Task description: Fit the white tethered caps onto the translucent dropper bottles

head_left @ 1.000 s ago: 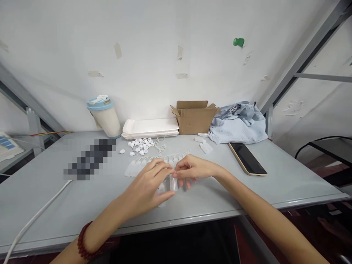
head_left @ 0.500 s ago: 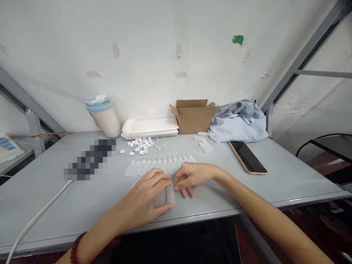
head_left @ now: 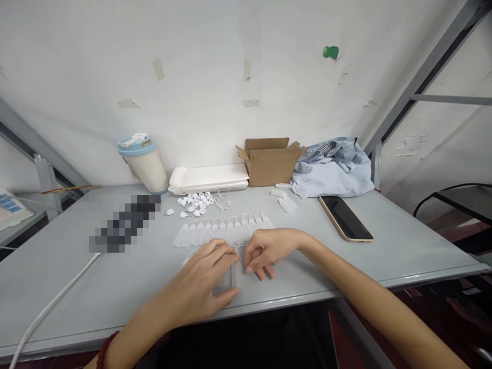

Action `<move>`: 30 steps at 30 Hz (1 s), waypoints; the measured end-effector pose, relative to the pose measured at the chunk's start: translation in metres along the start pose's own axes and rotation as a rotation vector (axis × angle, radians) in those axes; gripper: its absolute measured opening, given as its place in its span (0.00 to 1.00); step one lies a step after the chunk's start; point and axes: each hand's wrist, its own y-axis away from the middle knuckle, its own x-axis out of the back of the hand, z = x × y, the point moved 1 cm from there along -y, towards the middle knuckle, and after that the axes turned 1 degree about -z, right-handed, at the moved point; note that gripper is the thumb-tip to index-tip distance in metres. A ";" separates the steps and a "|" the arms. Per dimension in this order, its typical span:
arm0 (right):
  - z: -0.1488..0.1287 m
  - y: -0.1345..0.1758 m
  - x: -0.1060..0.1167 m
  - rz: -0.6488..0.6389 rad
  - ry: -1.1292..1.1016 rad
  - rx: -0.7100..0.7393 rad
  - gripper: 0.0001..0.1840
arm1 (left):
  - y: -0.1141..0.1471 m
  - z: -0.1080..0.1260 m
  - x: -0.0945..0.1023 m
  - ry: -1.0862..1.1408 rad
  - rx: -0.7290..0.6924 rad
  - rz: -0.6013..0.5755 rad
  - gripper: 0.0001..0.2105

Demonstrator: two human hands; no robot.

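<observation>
The head camera looks forward and down from close above the grey table (head_left: 400, 248) toward the white wall (head_left: 200, 102).

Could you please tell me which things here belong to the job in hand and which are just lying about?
Likely the job: translucent pieces near left hand, row of corded pieces, white caps.
Probably lying about: phone, lidded cup, blue cloth.

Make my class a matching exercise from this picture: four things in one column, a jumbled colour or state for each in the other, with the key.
1. Left hand
2. Cardboard box
3. Phone
4. Translucent pieces

A. Black face, gold-coloured edge
B. Lined up in a row
C. Red bracelet at the wrist
D. Brown, with its top open

Pairs: 1-C, 2-D, 3-A, 4-B
</observation>
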 end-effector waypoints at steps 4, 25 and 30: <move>0.000 0.000 0.001 0.003 0.001 -0.002 0.14 | -0.002 -0.001 -0.001 -0.024 0.021 -0.009 0.17; 0.000 0.001 0.002 0.017 -0.010 0.029 0.18 | -0.011 -0.006 0.010 -0.007 0.005 -0.039 0.12; 0.004 0.018 0.023 0.371 -0.053 0.136 0.14 | -0.036 -0.042 0.028 -0.028 0.081 0.081 0.11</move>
